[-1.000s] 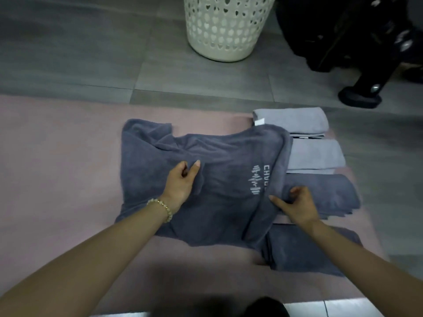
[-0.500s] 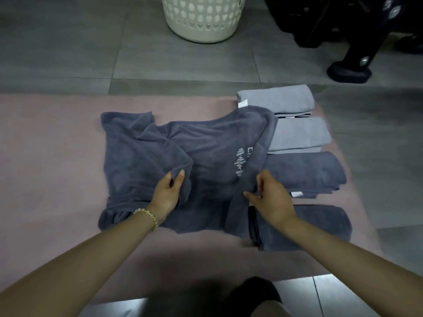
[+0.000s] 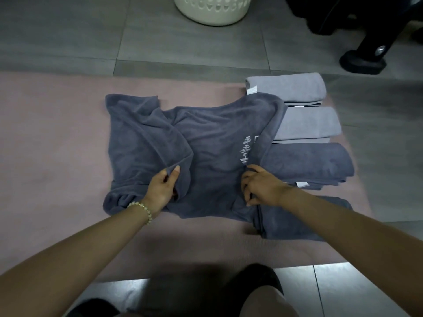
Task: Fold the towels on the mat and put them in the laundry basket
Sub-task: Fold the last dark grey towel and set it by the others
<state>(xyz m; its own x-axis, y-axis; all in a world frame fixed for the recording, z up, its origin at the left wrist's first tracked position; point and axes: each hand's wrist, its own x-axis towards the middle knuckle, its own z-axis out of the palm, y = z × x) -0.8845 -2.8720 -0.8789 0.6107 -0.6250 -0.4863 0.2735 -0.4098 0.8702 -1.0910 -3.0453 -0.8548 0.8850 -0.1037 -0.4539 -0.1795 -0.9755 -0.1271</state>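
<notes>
A dark grey towel with white lettering lies partly spread and rumpled on the pink mat. My left hand pinches a raised fold of it near the middle. My right hand grips the towel's turned-over right edge just below the lettering. To the right lie several folded towels: two light grey ones and two dark grey ones. The white laundry basket stands on the floor beyond the mat, cut off by the top edge.
Grey floor tiles surround the mat. A black stand with a round foot sits at the top right, close to the folded stack. My knees show at the bottom edge.
My right hand moved left along the towel's right edge and closed on it. My left hand slid down with its fold. The view tilted down, so the basket sits higher in frame.
</notes>
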